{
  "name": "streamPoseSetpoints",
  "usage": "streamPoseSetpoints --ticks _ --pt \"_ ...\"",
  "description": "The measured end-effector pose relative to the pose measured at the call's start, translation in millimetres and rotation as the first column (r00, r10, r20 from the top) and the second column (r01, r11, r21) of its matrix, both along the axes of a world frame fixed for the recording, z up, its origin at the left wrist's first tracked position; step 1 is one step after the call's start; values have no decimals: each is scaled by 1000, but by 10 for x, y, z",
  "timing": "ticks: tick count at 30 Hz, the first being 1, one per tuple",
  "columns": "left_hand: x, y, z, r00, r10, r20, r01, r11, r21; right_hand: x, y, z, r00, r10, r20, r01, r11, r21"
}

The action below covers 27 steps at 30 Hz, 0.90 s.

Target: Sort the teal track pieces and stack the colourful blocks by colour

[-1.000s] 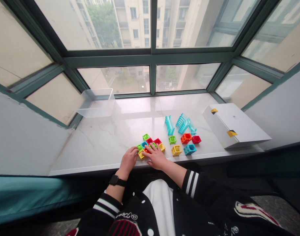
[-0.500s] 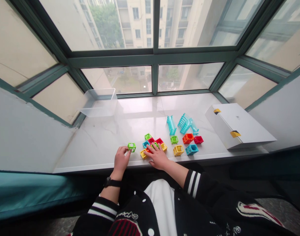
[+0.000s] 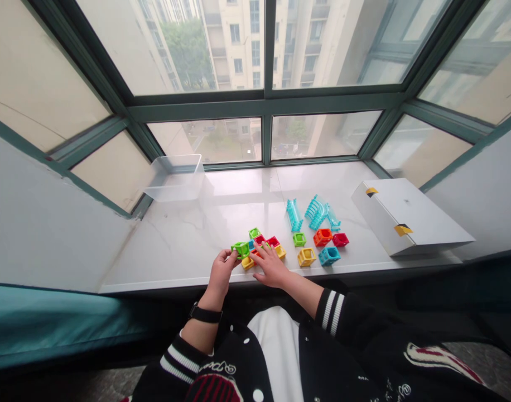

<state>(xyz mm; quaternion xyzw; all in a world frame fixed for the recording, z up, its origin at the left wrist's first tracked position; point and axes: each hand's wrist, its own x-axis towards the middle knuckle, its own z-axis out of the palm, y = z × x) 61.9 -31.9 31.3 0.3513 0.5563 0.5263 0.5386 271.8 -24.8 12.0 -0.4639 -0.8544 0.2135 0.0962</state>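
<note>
A moment ago the green block (image 3: 240,248) was off to the side. Now the left hand (image 3: 220,272) pinches it in its fingertips, right against the left edge of the bunch of blocks (image 3: 273,241) on the windowsill (image 3: 188,245). The right hand (image 3: 272,268) lies flat on the bunch, fingers spread, gripping nothing, so the green block looks to be going back with the others.
</note>
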Motion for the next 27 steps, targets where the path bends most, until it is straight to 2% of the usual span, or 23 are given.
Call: streamPoseSetpoints --ticks 5,9,12,16,22,27 --pt "100 -43 7 997 -33 68 34 999 -18 148 -26 254 941 -105 -323 134 989 68" --pt "241 -83 96 988 -101 114 105 994 -29 214 -101 468 901 -94 -424 137 988 71" --pt "354 -121 181 980 -170 99 173 985 -26 234 -150 551 877 -77 -474 129 988 79" --pt "421 -152 218 977 -203 67 204 979 -18 276 -182 562 871 -89 -483 142 987 74" --pt "401 -144 118 983 -184 10 184 983 18 339 -208 511 848 -73 -526 132 988 76" --pt "412 -145 76 965 -256 51 254 966 36 375 -214 456 844 -63 -533 116 991 65"
